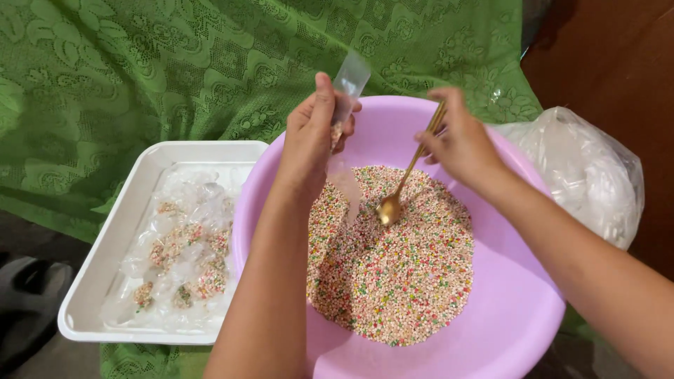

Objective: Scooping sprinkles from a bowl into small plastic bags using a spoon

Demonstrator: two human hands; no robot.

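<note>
Pinching a small clear bag (347, 88), left hand (312, 137) fingers; right hand (460, 140) fingers grip gold spoon (400, 189) over pink basin (519, 302) of coloured beads (393, 267).

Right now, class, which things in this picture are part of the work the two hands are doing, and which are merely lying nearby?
In use:
left hand holding a small clear bag
right hand holding a gold spoon
pink basin of coloured beads
white tray of filled packets

Lying about:
green lace cloth
bulging clear plastic bag, contents unclear
dark object at left edge

Left hand (312, 137), right hand (460, 140): both grips pinched.
</note>
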